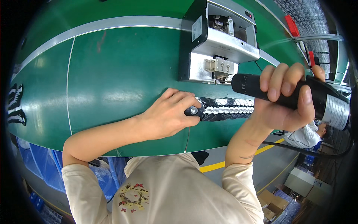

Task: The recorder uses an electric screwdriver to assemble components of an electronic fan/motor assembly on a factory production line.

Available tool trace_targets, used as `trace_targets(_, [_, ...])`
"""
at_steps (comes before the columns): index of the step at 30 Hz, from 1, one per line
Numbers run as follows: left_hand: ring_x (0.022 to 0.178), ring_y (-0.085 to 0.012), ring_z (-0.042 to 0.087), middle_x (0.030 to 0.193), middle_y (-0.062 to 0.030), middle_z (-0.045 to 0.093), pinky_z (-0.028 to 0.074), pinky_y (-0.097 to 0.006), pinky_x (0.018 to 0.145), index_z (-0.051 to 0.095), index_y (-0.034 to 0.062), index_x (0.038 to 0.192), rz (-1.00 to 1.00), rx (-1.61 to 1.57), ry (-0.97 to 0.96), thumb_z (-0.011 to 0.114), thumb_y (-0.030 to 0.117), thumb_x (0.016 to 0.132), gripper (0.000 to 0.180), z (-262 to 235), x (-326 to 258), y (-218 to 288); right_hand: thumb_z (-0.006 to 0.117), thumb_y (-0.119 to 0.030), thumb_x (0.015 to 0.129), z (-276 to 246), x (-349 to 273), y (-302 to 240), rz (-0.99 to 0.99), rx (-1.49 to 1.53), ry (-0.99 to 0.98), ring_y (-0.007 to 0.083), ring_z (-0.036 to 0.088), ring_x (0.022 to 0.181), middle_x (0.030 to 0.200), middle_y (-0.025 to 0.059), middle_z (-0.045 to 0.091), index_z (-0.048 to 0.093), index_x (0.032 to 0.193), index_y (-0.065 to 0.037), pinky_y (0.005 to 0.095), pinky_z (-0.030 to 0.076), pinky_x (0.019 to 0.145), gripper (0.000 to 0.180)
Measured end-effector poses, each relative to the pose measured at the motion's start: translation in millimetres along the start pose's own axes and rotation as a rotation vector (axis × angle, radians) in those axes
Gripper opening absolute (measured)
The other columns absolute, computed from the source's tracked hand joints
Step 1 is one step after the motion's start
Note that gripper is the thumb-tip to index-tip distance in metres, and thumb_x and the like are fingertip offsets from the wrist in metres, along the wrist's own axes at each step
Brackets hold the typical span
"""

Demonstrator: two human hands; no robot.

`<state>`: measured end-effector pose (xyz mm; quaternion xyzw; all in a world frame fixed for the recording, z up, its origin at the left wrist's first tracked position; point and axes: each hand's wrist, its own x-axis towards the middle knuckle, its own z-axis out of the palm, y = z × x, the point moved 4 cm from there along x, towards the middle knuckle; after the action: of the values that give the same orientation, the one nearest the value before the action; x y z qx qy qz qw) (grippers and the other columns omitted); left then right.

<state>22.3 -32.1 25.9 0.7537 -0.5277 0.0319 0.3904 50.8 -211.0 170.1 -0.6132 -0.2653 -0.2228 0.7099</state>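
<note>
My left hand point(173, 114) lies on the table at the left end of a long black row of parts point(227, 109) with a shiny, scalloped silver strip. Its fingers and thumb are closed around the end piece, a black part with a round silver disc point(194, 110). Raised at the right, my right hand point(285, 93) wraps around a black corded barrel-shaped power tool point(248, 84). The tool's blunt end points left, above the row, and a white label covers its other end. My right hand and wrist hide the right end of the row.
A silver and black benchtop machine point(220, 44) stands beyond my hands on the green table point(119, 74). Black-and-white pieces point(16, 104) lie at the far left. A thick black cable point(298, 150) runs at the right, near a seated person point(304, 135). Cartons point(274, 201) sit below right.
</note>
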Motion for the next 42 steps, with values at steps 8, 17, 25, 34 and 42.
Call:
trace_targets(8, [0.113, -0.0265, 0.055, 0.114, -0.0066, 0.056, 0.040, -0.040, 0.093, 0.070, 0.0162, 0.088, -0.018, -0.007, 0.039, 0.069, 0.010, 0.072, 0.018, 4, -5, -2, 0.051, -0.016, 0.086, 10, 4, 23, 0.104, -0.006, 0.063, 0.0150, 0.042, 0.049, 0.071, 0.0053, 0.046, 0.052, 0.119, -0.007, 0.0350, 0.040, 0.052, 0.034])
trace_targets(17, [0.112, -0.0302, 0.058, 0.113, -0.0078, 0.058, 0.042, -0.043, 0.094, 0.074, 0.0153, 0.092, -0.011, 0.005, 0.005, 0.073, 0.013, 0.075, 0.018, 2, -5, -3, 0.058, -0.016, 0.085, 19, -53, -2, 0.135, 0.112, -0.128, 0.0147, 0.046, 0.047, 0.069, 0.0059, 0.049, 0.043, 0.122, -0.006, 0.0328, 0.043, 0.048, 0.040])
trace_targets(25, [0.112, -0.0297, 0.058, 0.113, -0.0076, 0.058, 0.042, -0.042, 0.094, 0.075, 0.0144, 0.090, -0.016, -0.014, 0.026, 0.074, 0.015, 0.075, 0.015, 2, -4, -2, 0.060, -0.014, 0.085, 28, -75, 4, 0.168, 0.032, 0.037, 0.0153, 0.046, 0.044, 0.067, 0.0064, 0.050, 0.042, 0.118, -0.006, 0.0332, 0.044, 0.047, 0.038])
trace_targets(34, [0.114, -0.0292, 0.057, 0.115, -0.0072, 0.056, 0.042, -0.042, 0.094, 0.075, 0.0146, 0.090, -0.034, -0.020, 0.007, 0.074, 0.014, 0.074, 0.015, 1, -4, 0, 0.072, -0.008, 0.082, 37, -79, 1, 0.192, 0.015, -0.049, 0.0173, 0.051, 0.051, 0.067, 0.0064, 0.053, 0.044, 0.104, -0.007, 0.0341, 0.047, 0.051, 0.036])
trace_targets(42, [0.110, -0.0285, 0.057, 0.123, -0.0119, 0.054, 0.041, -0.042, 0.095, 0.075, 0.0138, 0.092, -0.105, -0.105, -0.031, 0.076, 0.009, 0.066, 0.026, -5, 1, 4, 0.076, -0.009, 0.081, 31, -80, 2, 0.284, 0.087, -0.004, 0.0175, 0.050, 0.052, 0.065, 0.0048, 0.052, 0.046, 0.105, -0.006, 0.0349, 0.048, 0.055, 0.039])
